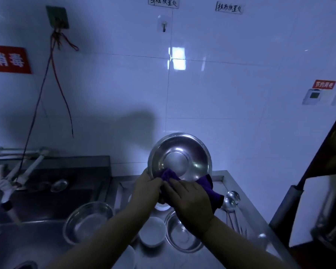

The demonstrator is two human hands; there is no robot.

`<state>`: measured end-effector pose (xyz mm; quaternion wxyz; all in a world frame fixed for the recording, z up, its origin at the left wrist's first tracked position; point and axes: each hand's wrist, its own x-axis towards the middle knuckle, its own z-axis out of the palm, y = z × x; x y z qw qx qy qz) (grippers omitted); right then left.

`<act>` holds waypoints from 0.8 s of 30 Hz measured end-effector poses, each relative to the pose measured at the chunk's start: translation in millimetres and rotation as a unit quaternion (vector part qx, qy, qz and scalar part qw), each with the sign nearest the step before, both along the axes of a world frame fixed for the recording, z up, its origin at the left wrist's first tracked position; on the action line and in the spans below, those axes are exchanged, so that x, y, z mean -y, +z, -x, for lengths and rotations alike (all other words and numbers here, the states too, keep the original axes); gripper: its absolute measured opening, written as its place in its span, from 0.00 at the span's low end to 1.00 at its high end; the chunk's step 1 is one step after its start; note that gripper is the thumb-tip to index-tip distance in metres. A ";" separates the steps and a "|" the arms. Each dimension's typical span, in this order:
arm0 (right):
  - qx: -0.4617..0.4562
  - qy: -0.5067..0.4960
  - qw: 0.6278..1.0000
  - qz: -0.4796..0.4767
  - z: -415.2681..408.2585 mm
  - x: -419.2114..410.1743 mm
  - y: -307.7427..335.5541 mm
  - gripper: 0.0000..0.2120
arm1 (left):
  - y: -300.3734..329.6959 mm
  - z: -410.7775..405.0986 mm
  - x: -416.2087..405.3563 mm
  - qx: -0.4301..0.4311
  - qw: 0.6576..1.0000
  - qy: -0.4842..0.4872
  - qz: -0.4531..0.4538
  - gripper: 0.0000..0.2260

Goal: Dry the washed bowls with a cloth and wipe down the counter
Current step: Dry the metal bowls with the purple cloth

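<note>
Head view, steel bowl [179,156] held tilted above the counter [219,176] – left hand [146,188] gripping its lower rim, right hand [190,200] pressing purple cloth [208,186] against that rim, fingers curled over the cloth, more bowls below.

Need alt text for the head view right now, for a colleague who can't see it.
Two hands hold a tilted steel bowl over the counter: the left hand grips its lower rim while the right hand presses a purple cloth against it. More steel bowls, a white bowl and ladles lie below.
</note>
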<state>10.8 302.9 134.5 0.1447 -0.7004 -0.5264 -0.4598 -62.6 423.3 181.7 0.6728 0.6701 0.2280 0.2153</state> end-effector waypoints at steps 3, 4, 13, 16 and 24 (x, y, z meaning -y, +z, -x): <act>0.066 0.031 0.996 0.049 -12.2 14.7 1.1 0.10 | 11.7 6.7 -11.7 -0.002 0.994 -0.031 -0.101 0.11; 0.086 0.044 0.993 0.072 -18.2 20.5 4.3 0.10 | 17.8 9.5 -17.3 -0.019 0.989 -0.042 -0.142 0.11; 0.024 -0.030 0.998 0.058 -15.6 13.0 0.2 0.15 | 43.1 6.4 -38.7 -0.093 0.921 -0.036 -0.377 0.17; -0.127 -0.069 0.989 0.034 10.8 -7.1 -18.0 0.23 | 25.0 0.1 -28.7 -0.082 0.943 0.021 -0.323 0.09; -0.004 0.053 0.990 0.131 -7.6 16.3 -19.2 0.15 | 33.6 1.9 -42.8 -0.111 0.911 -0.099 -0.385 0.11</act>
